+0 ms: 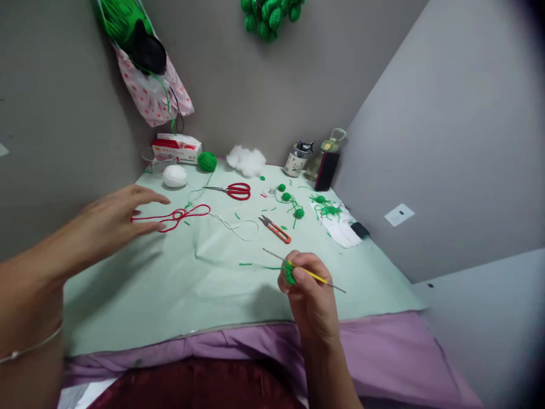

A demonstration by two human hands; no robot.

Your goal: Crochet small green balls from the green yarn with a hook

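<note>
My right hand [309, 278] is closed around a small green crochet piece [290, 274] and a crochet hook [317, 277] with a yellow grip. The hook lies slantwise across the fingers, and a green yarn tail runs left from the piece. Over the left side of the table, my left hand [128, 213] is open, thumb and fingers apart. Its fingertips are nearest a loose tangle of red yarn [181, 215]; whether they touch it I cannot tell. Orange thread snips [276, 229] lie beyond my right hand, and red-handled scissors [237, 191] lie farther back.
Along the back stand a white yarn ball [174, 176], a green yarn ball [207, 161], white stuffing [247, 161], a pen cup [296, 161], a bottle [315, 166] and a phone [327, 171]. Small green crocheted balls [286, 197] and a white tissue [343, 232] lie to the right.
</note>
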